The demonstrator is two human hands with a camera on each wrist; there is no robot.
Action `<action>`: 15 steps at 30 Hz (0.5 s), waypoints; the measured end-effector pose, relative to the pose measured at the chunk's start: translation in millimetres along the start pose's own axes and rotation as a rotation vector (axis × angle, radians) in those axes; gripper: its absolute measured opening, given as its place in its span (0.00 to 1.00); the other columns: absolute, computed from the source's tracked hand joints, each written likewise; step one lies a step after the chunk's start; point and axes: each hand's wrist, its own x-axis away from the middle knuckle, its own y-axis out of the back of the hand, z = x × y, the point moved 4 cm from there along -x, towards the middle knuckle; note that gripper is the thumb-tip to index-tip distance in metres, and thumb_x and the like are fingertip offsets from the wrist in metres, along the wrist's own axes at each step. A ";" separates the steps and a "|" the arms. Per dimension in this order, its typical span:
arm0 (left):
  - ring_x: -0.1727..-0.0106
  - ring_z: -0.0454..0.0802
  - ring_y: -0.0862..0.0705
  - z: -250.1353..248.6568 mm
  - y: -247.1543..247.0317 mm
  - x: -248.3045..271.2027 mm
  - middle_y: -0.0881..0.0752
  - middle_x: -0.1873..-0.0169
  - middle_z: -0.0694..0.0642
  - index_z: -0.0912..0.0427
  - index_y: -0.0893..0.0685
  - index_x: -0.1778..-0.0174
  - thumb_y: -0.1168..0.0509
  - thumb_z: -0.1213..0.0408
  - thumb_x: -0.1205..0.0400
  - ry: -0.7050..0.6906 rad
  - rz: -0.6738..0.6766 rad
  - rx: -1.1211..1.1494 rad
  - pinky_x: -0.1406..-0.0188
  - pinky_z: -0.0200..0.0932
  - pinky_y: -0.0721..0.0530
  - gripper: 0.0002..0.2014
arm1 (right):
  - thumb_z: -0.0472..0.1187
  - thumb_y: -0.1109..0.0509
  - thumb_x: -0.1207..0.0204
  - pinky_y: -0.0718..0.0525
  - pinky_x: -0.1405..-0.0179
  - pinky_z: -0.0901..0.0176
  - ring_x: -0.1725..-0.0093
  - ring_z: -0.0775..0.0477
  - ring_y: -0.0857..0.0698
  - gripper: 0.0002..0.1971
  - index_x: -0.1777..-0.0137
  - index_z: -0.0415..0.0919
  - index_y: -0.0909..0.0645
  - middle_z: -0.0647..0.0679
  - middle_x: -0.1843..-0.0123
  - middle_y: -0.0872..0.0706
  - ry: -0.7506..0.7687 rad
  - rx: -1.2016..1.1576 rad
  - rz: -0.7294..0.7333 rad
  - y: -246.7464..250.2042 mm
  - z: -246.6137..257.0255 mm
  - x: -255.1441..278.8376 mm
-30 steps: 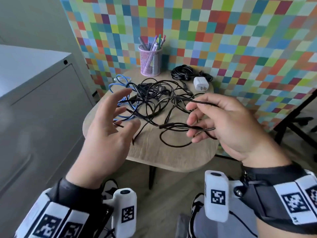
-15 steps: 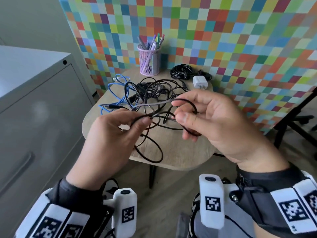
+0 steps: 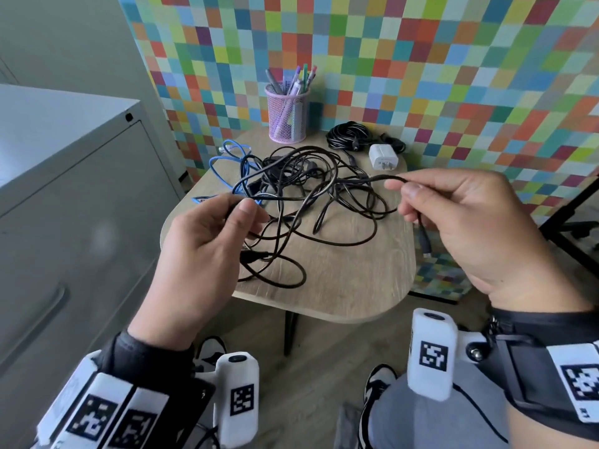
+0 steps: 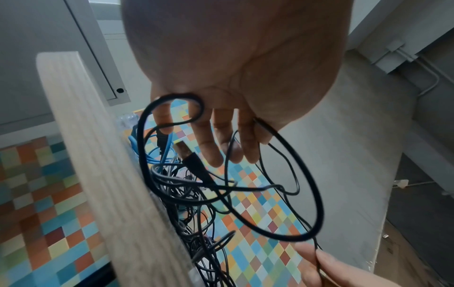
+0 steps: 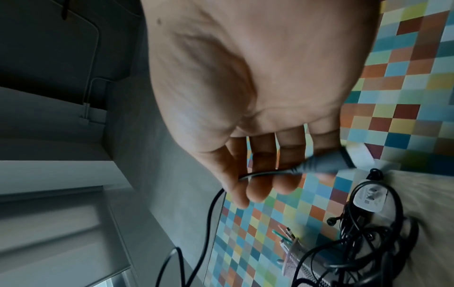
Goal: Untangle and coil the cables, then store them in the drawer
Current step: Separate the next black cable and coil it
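Both hands are pinching one black cable above the near edge of the wooden table: the left hand is gripping it between thumb and forefinger, the right hand is nipping its far stretch, the connector dangling below. Only the left wrist view is showing a USB plug hanging past the straight fingers. Beyond, the cable tangle is lying mid-table with a blue cable at its left; farther back are sitting a white charger, a coiled black cable and a pink mesh pen cup.
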 end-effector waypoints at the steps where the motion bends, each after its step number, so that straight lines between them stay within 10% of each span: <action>1: 0.60 0.37 0.15 -1.3 -0.9 0.4 0.10 0.61 0.49 0.56 0.10 0.57 0.37 0.60 0.10 -0.010 0.007 0.003 0.58 0.23 0.24 0.14 | 0.34 0.29 0.13 0.17 0.57 0.65 0.59 0.52 0.14 0.14 0.48 0.55 0.07 0.49 0.61 0.08 0.002 0.009 0.019 -2.9 0.6 0.5; 9: 0.45 0.48 0.12 -1.7 -12.9 6.2 0.13 0.46 0.50 0.44 0.14 0.42 0.30 0.63 0.16 -0.120 0.090 0.017 0.40 0.48 0.15 0.10 | 0.40 0.21 0.19 0.18 0.50 0.75 0.53 0.68 0.12 0.11 0.48 0.61 0.08 0.71 0.57 0.08 0.080 0.070 0.034 -36.0 11.2 5.0; 12: 0.36 0.54 0.15 -4.6 -15.0 7.4 0.15 0.41 0.52 0.50 0.12 0.46 0.32 0.74 0.16 -0.219 0.101 -0.022 0.32 0.50 0.18 0.12 | 0.39 0.22 0.17 0.11 0.54 0.65 0.57 0.63 0.09 0.13 0.49 0.63 0.09 0.63 0.58 0.06 0.093 0.045 0.033 -41.9 16.1 8.7; 15: 0.31 0.51 0.19 -4.9 -15.6 8.6 0.15 0.40 0.54 0.55 0.10 0.52 0.42 0.64 0.14 -0.175 0.157 0.136 0.33 0.38 0.26 0.14 | 0.36 0.25 0.15 0.18 0.70 0.66 0.69 0.52 0.11 0.12 0.50 0.57 0.08 0.51 0.65 0.07 0.026 -0.020 0.079 -48.0 17.9 11.2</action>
